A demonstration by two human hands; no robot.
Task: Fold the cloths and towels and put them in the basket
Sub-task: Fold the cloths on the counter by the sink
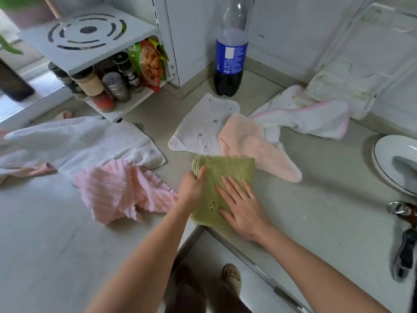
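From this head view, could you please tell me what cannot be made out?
- Basket: not in view.
- Green cloth: its layers hidden under the left hand and right hand.
- White towel: cut off by the left edge.
- Bottle label: too blurred to read.

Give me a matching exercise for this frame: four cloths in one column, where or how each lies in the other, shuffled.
Cloths:
1. green cloth
2. ribbed pink towel
3. star-print cloth
4. pink-edged white cloth

States:
A. crumpled, left of the hands
B. at the back right, near the wall
C. folded, under both hands
D. in front of the cola bottle

Pairs: 1-C, 2-A, 3-D, 4-B
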